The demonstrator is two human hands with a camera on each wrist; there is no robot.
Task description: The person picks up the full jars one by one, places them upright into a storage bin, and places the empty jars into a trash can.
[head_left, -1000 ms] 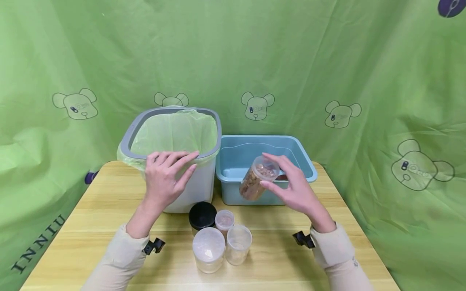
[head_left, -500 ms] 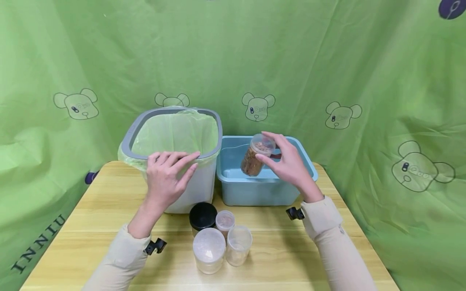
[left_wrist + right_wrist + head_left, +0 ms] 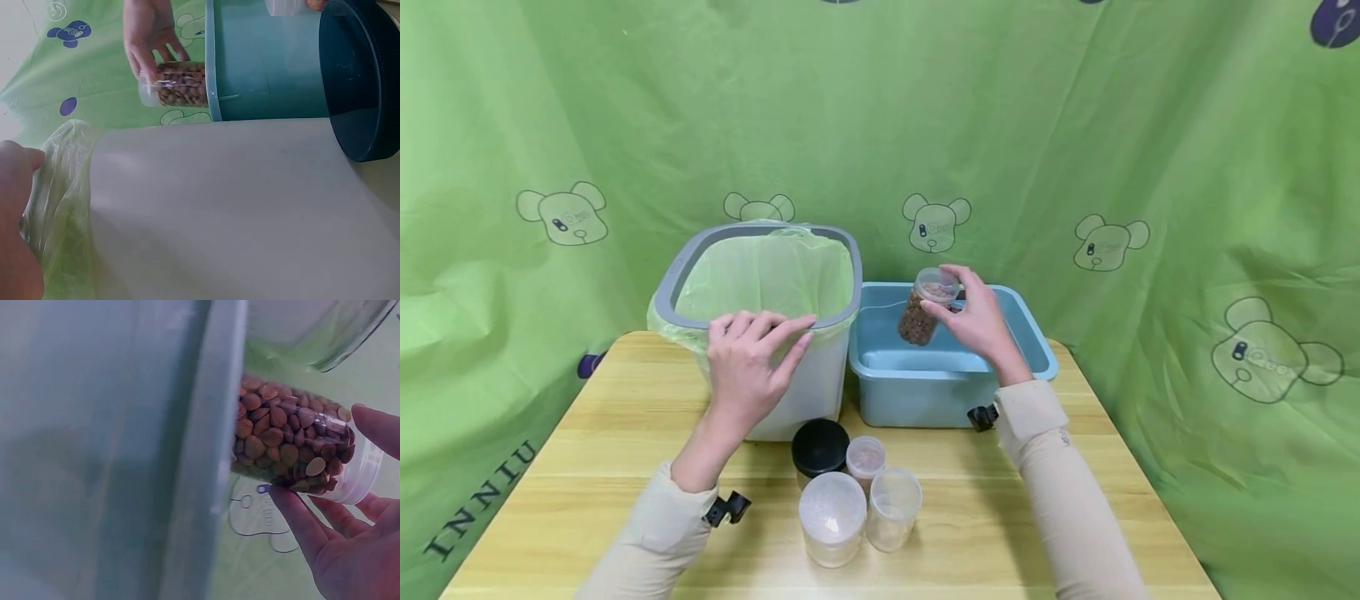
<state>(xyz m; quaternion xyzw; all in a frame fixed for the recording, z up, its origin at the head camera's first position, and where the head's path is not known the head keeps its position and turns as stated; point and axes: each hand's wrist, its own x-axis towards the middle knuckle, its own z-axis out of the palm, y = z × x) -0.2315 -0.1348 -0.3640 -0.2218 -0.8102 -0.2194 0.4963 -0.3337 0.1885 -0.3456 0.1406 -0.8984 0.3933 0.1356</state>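
Note:
In the head view my left hand (image 3: 748, 367) holds the near rim of a white trash bin (image 3: 808, 375) with a grey ring and a green liner bag (image 3: 767, 279). Its thumb lies outside the rim, and the other fingers bend over it, their tips partly hidden. My right hand (image 3: 977, 321) grips a clear jar (image 3: 921, 312) near its lid end, thumb on one side and fingers on the other. Brown almond-like nuts (image 3: 287, 431) fill much of the jar in the right wrist view. The jar tilts over the light blue tub (image 3: 925, 400).
In front of the bin cluster a black-lidded jar (image 3: 820, 450), a small clear-lidded jar (image 3: 866, 458), a wide white-lidded jar (image 3: 832, 517) and a clear jar (image 3: 893, 508). All stand on a wooden table (image 3: 1000, 517). Behind hangs a green cloth (image 3: 1000, 125).
My right hand has carried the jar of nuts up and away from me, from the tub's front wall to above its inside. The left hand stays on the bin rim.

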